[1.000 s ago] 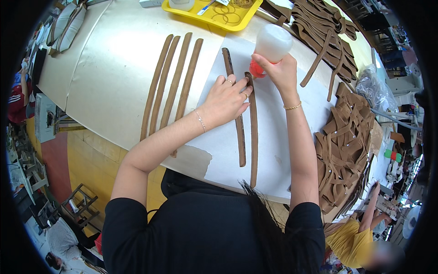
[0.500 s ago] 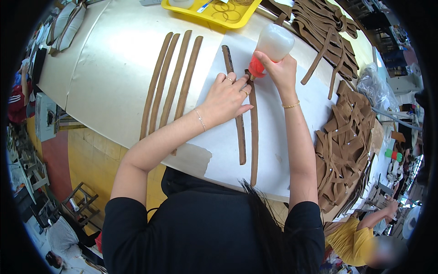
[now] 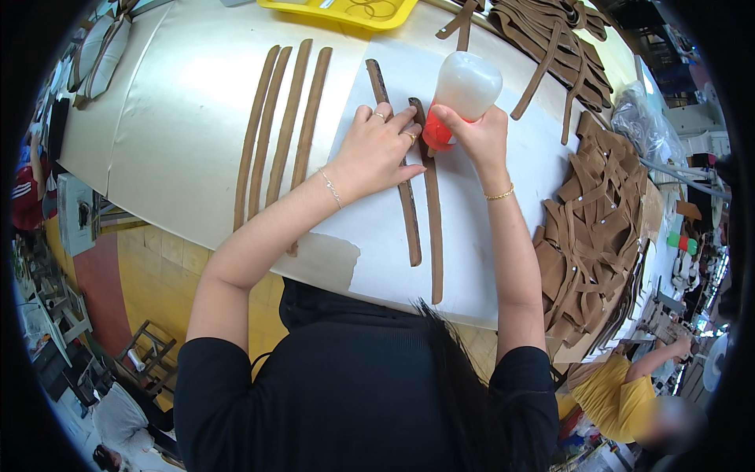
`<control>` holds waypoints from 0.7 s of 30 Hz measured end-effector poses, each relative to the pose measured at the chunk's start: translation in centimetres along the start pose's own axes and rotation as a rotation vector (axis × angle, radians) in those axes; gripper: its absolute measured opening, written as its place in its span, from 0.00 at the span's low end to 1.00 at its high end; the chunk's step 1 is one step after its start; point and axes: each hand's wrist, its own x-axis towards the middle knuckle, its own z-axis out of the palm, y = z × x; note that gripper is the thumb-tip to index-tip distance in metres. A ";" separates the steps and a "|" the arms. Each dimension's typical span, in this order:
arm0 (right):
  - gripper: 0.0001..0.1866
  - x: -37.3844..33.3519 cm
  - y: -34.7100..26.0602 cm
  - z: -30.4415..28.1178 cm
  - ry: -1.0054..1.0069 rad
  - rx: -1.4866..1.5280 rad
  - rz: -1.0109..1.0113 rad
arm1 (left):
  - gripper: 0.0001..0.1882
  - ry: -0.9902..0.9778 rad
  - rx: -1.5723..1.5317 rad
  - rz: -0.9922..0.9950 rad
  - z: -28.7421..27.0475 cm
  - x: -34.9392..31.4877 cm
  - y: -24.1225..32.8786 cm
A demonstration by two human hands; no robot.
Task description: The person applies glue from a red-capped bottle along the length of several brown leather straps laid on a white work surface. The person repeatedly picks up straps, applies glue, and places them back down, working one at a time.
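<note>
My right hand point(image 3: 477, 135) is wrapped round the red neck of a translucent white squeeze bottle point(image 3: 469, 82), tipped nozzle down. Its nozzle meets a brown strip point(image 3: 434, 228) lying lengthwise before me; the strip's far end looks dark and shiny. My left hand point(image 3: 376, 149) rests with fingers stretched and apart, its fingertips at that strip's far end and the thumb reaching toward the nozzle. Under this hand runs another brown strip point(image 3: 409, 224) with dark edges, partly hidden. Both strips lie on a white sheet point(image 3: 472, 259).
Several brown strips point(image 3: 297, 102) lie side by side at left, partly under my left forearm. A yellow tray point(image 3: 385, 20) stands at the far edge. Brown pieces are heaped at far right point(image 3: 543, 39) and right point(image 3: 598, 212). A person in yellow point(image 3: 609, 393) works at lower right.
The bottle's nozzle has moved along the strip toward me, away from its far end. The dark shiny stretch there shows more. My left hand stays by the strip's end; the whole view has shifted slightly.
</note>
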 end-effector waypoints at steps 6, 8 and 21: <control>0.26 -2.3 0.3 -0.7 0.003 0.024 0.028 | 0.32 -0.009 0.042 0.000 0.0 0.0 0.2; 0.26 -3.2 0.2 -0.9 -0.006 0.009 0.057 | 0.33 -0.016 0.053 -0.008 0.0 0.0 0.2; 0.30 -6.7 2.5 -3.7 0.121 0.456 0.252 | 0.22 -0.019 -0.061 0.223 -0.7 -3.4 3.1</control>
